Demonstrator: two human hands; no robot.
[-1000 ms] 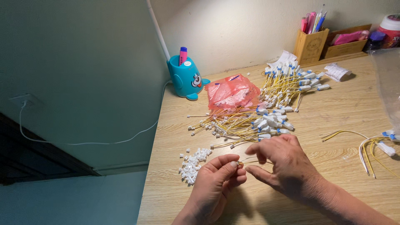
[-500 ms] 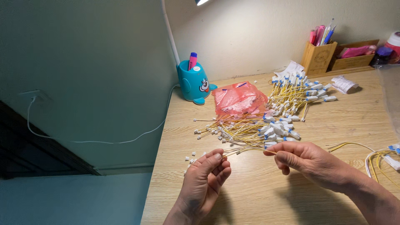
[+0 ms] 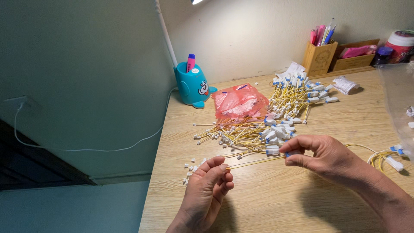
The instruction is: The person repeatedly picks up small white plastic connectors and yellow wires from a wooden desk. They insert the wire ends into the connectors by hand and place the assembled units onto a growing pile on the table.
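Left hand [image 3: 207, 190] pinches the near end of 1 thin yellow wire [image 3: 254, 162], right hand [image 3: 319, 153] pinches its white connector end, so it's stretched taut just above the wooden desk [image 3: 276, 203]. Wire pile [image 3: 246, 133] sits just beyond, loose white connectors [image 3: 192, 168] at left.

red plastic bag [image 3: 239, 102] mid-desk, white-lidded red tub [image 3: 401, 43] far right

head view | worn, looking down and forward | close over wooden desk [image 3: 302, 203] | single view
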